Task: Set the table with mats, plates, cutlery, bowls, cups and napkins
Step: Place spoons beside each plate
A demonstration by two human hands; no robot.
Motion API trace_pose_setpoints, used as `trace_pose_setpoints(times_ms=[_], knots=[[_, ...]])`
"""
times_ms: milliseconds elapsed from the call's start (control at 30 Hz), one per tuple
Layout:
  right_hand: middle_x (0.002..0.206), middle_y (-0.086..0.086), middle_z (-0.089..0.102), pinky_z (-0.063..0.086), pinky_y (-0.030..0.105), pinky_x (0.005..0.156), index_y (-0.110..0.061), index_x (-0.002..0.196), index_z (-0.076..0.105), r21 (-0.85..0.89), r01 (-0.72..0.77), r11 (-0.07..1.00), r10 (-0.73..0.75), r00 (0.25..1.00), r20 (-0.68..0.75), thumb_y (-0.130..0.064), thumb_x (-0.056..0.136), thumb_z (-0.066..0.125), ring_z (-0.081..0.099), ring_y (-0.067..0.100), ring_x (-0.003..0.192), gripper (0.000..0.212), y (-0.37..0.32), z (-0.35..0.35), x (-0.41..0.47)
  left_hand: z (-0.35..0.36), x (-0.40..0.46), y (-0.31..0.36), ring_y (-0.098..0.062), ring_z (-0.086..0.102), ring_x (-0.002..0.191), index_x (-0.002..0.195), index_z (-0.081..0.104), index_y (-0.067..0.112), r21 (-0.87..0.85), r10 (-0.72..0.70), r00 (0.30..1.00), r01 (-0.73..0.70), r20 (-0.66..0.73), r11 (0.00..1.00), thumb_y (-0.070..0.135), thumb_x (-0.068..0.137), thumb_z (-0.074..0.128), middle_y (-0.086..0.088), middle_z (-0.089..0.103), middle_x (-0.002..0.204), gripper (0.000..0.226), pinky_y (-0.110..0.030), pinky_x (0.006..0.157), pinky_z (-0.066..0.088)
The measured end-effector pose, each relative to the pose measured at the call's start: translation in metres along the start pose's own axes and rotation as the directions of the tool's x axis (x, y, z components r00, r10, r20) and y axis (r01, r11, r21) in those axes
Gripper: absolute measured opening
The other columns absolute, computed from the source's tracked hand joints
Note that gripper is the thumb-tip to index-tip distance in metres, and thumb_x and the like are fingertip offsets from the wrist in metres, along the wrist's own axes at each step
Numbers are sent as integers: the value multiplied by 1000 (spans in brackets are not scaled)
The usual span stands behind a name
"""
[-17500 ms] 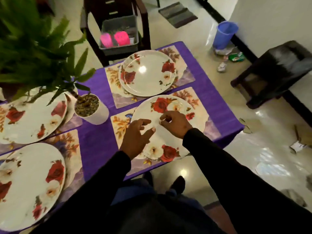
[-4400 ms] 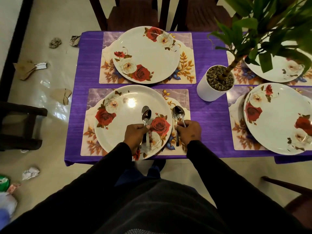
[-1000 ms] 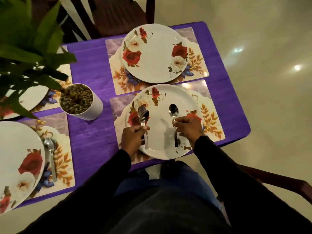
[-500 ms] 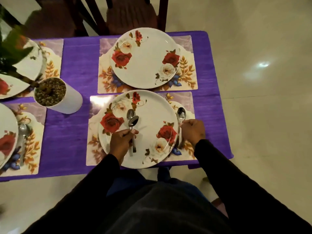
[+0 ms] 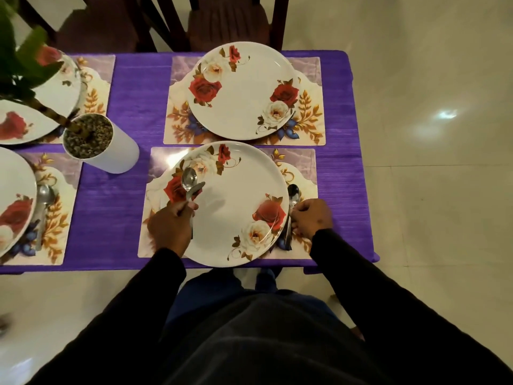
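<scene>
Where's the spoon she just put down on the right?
The spoon lies on the mat by the near plate's right rim, with the right hand on its handle.

So the near plate sits on its mat at the table's near right corner, with a second plate on its own mat right behind it. A spoon lies on the near mat, just right of that plate. The plant pot stands to the left, and further left another spoon lies beside a plate at the near-left setting.
</scene>
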State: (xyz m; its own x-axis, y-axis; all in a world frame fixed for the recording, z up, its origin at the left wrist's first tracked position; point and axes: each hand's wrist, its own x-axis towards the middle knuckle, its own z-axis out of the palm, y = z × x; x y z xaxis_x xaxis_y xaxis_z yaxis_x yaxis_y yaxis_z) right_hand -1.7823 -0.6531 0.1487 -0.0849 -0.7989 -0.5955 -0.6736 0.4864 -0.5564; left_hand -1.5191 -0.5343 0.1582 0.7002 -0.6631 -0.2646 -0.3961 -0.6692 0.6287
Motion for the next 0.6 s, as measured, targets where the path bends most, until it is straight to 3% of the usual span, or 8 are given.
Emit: trace_pose_setpoints(times_ms=[100, 167, 267, 433, 600], knots=[[77, 9, 71, 62, 44, 72, -14, 74, 68, -25, 11, 1000, -12, 999, -40, -12, 91, 67, 70, 25, 74, 17, -1, 4, 0, 0, 1, -3, -20, 68, 88, 100, 78, 19, -47, -28, 999, 29, 31, 998, 33, 100, 57, 1, 75, 92, 25, -52, 89, 55], [88, 5, 70, 60, 35, 78, -15, 80, 68, -62, 27, 998, -31, 997, -65, -14, 91, 67, 67, 21, 80, 11, -3, 6, 0, 0, 2, -4, -22, 68, 93, 100, 77, 18, -82, -46, 998, 50, 54, 995, 30, 100, 58, -1, 75, 97, 22, -51, 91, 55], [101, -1, 61, 44, 23, 76, -15, 96, 68, -122, 35, 992, -47, 994, -95, -14, 93, 65, 54, 12, 89, 5, -6, 3, -2, 1, 4, -5, -24, 65, 99, 101, 76, 16, -154, -72, 993, 87, 97, 984, 25, 100, 59, -5, 73, 106, 19, -46, 93, 54], [104, 0, 61, 40, 25, 80, -12, 104, 67, -100, 63, 993, -79, 983, -168, -19, 95, 61, 56, 16, 97, 13, -10, 0, -4, 2, 7, -5, -19, 60, 96, 103, 77, 13, -140, -59, 993, 73, 103, 987, 23, 99, 59, -6, 71, 109, 20, -34, 87, 48], [108, 2, 67, 46, 26, 79, -14, 100, 68, -52, 81, 995, -87, 989, -122, -21, 94, 63, 62, 18, 98, 10, -13, 8, -1, 1, 8, -7, -23, 62, 95, 100, 76, 14, -151, -67, 989, 87, 132, 985, 24, 99, 59, -4, 68, 103, 20, -47, 88, 55]])
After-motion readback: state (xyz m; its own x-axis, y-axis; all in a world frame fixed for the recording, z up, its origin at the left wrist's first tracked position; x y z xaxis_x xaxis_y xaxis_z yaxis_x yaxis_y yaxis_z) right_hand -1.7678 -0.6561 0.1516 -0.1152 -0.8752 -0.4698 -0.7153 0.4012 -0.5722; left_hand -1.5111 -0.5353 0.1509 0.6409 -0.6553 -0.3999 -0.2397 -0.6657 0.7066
